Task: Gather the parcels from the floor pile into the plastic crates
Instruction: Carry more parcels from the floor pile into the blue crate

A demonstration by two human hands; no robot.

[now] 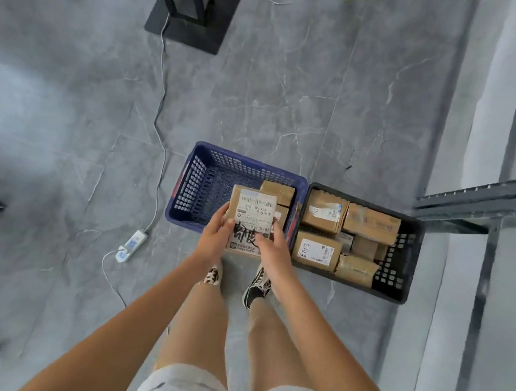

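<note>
I hold a brown cardboard parcel (249, 215) with a white shipping label and black scrawled writing in both hands, above the near edge of the blue plastic crate (197, 188). My left hand (214, 237) grips its left side and my right hand (271, 250) grips its lower right. Two parcels (278, 193) lie in the blue crate's right end, partly hidden by the held one. The black plastic crate (399, 264) beside it on the right holds several cardboard parcels (324, 215). No floor pile is in view.
A white power strip (132, 245) and its cable lie on the grey floor to the left. A black stand base (192, 16) sits farther ahead. A grey metal shelf rail (490, 198) juts in at right. My feet stand just before the crates.
</note>
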